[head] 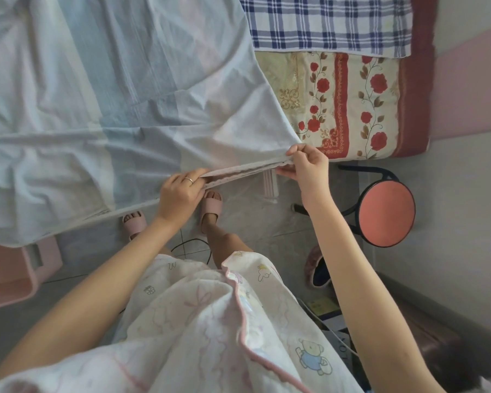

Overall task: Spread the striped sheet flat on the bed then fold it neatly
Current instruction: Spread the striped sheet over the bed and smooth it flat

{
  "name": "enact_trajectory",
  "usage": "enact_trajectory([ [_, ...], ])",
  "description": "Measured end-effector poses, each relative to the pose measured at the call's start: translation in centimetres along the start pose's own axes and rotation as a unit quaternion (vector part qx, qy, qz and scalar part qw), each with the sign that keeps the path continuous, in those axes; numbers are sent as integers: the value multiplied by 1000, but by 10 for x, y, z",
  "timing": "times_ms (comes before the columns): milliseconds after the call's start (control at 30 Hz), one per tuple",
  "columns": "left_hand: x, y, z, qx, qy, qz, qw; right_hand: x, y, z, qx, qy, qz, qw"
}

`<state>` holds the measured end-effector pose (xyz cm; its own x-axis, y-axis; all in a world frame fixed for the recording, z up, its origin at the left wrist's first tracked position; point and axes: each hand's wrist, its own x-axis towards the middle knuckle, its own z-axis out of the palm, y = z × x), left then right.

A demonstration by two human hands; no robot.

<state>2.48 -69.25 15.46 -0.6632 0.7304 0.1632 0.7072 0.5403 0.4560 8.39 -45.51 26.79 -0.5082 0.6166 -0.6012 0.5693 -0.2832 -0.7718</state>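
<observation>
Striped sheet (111,95) takes up the whole 9-to-12 o'clock part of the view. It lies over the bed (415,109) with plenty of creases, and its near edge hangs off the side toward the floor.

The left hand (179,194), near the centre, has its fingers curled round that near edge. The right hand (306,165), out at about 2 o'clock from it, pinches the corner, and the hem is pulled tight between the two. The edge looks doubled there, like two layers lined up, so I'd guess one fold is in and they're matching corners, but I can't say for sure.

My read is that the spreading is mostly done, some smoothing is needed, and most of the folding is left.

A floral cover (352,103) shows bare at 2 o'clock with a checked cloth (323,21) past it at 1. A stool (386,211) with a round seat stands at 4 o'clock, and a pink tub (9,279) sits at 8.
</observation>
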Motion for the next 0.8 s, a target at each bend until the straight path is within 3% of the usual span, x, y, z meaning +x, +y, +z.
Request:
enact_trajectory([
  [267,0,-7,-15,-5,94,39,995,9,-4,-6,154,20,96,983],
  [300,3,-8,-18,-12,99,41,994,8,-4,-7,122,23,72,990],
  [367,7,-9,-25,-32,98,44,994,4,-5,-12,-74,4,-45,996],
  [400,8,-10,-29,-39,92,39,994,4,-6,-14,-194,-32,-112,974],
  [500,11,-12,-39,-51,63,-27,996,10,-2,-5,-472,-107,-221,847],
  [667,15,-18,-40,-37,80,-25,996,19,-9,6,-622,56,-278,730],
  [733,16,-18,-41,-39,79,-38,995,25,-13,7,-694,66,-267,665],
  [800,17,-18,-43,-34,82,-45,995,31,-12,13,-773,21,-233,589],
])
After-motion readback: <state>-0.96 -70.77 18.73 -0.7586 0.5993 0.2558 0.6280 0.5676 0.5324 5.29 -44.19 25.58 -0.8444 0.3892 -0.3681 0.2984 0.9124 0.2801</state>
